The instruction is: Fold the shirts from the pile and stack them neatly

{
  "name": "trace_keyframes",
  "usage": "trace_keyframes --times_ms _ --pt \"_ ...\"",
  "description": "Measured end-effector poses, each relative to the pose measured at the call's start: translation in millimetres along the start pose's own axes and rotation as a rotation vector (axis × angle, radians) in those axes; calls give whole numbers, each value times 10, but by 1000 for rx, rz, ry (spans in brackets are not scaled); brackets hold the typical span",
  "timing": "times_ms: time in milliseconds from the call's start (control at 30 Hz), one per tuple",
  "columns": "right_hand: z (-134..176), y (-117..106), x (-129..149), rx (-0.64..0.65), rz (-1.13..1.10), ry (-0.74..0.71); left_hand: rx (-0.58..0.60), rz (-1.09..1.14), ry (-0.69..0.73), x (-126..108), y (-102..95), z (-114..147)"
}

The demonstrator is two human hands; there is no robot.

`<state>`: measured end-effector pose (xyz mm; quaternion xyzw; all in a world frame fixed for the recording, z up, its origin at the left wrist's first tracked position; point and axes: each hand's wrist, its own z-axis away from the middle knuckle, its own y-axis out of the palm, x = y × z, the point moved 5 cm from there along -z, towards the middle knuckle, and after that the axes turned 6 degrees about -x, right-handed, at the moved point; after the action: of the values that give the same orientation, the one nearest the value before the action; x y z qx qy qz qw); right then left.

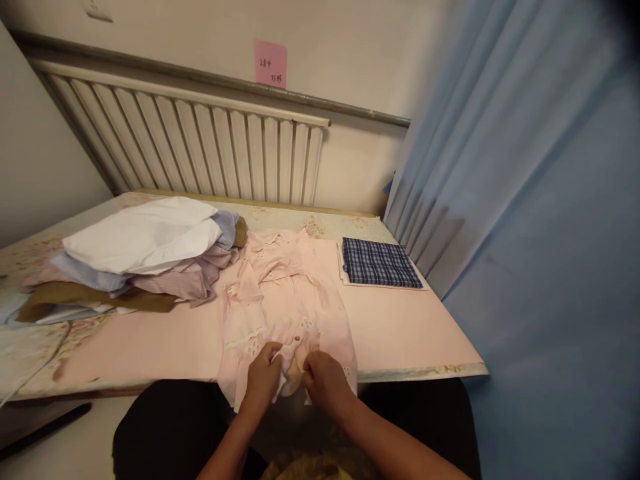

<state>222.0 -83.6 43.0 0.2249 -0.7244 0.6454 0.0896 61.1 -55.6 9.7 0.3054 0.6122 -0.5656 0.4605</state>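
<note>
A pale pink garment (295, 300) with eyelet embroidery and lace trim lies spread and wrinkled over the front edge of the table. My left hand (265, 373) pinches its lower edge near a small brownish button. Just to the right, my right hand (327, 380) is closed on the same garment, with a bunched fold of cloth between the two hands. The fingertips are partly hidden by the fabric, and the garment's bottom edge hangs towards my lap.
A heap of clothes topped by a white garment (145, 233) lies at the left. Folded dark plaid cloth (383, 262) rests at the right on the pink table cover (400, 333). A radiator (200, 140) stands behind; a blue curtain (510, 200) hangs at the right.
</note>
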Motion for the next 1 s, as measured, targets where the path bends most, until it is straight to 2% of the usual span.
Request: trace_keyframes --times_ms 133,300,433,700,800,900,1000 --pt "-36 49 -55 88 -52 35 -12 14 -17 11 -12 3" --pt "-119 -128 -207 94 -102 97 -7 1 -22 36 0 2" --pt "-200 -222 -183 111 -145 83 -15 -1 -22 17 -7 6" --pt "-93 61 123 132 -264 51 16 30 -64 34 1 18" --pt "0 110 139 144 -311 -22 24 72 -45 46 17 19" --pt "79 42 40 126 -380 -80 22 91 -48 42 18 28" --pt "140 -108 -247 -5 -413 17 25 89 -71 37 18 37"
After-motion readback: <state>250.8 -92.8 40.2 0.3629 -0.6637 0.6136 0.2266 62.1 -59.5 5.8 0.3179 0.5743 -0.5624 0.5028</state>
